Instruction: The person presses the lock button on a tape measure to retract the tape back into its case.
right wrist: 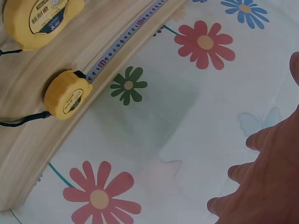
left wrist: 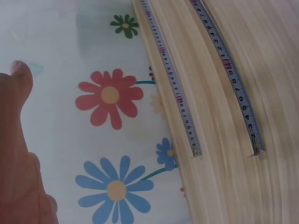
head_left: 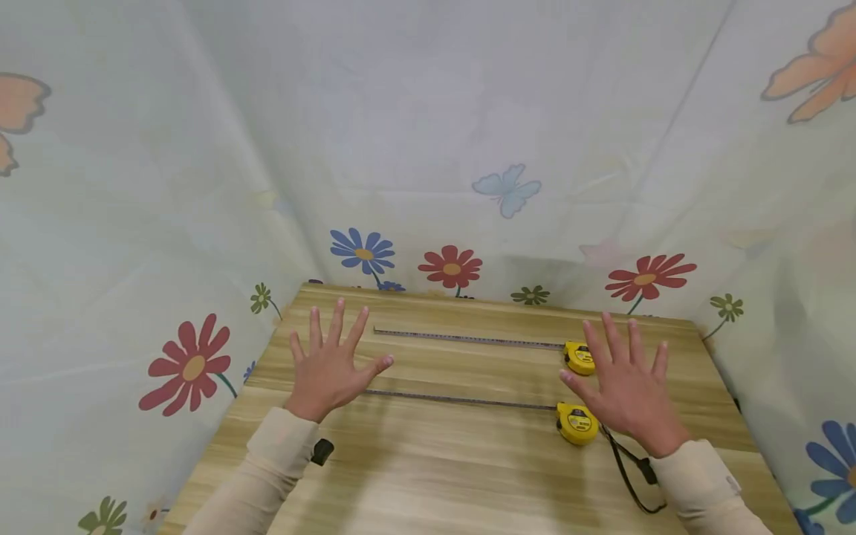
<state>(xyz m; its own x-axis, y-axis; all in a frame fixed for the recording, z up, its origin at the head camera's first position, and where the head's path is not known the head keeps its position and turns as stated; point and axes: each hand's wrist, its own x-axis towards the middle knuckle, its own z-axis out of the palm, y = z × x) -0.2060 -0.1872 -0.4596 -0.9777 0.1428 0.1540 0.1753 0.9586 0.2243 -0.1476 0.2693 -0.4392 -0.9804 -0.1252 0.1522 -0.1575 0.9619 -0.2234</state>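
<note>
Both hands are held up with fingers spread and nothing in them. In the head view, my left hand overlaps the table's left part, near the end of a tape blade. My right hand is at the right, partly covering the far yellow tape measure. A second yellow tape measure lies nearer. From each case a blade runs left along the wood: the far blade and the near blade, roughly parallel. The left wrist view shows the hooked ends of the far blade and near blade.
The wood-grain table meets a white sheet printed with flowers and butterflies, which rises behind it and at both sides. A black cord trails by the near case. A small black object shows beside the left cuff.
</note>
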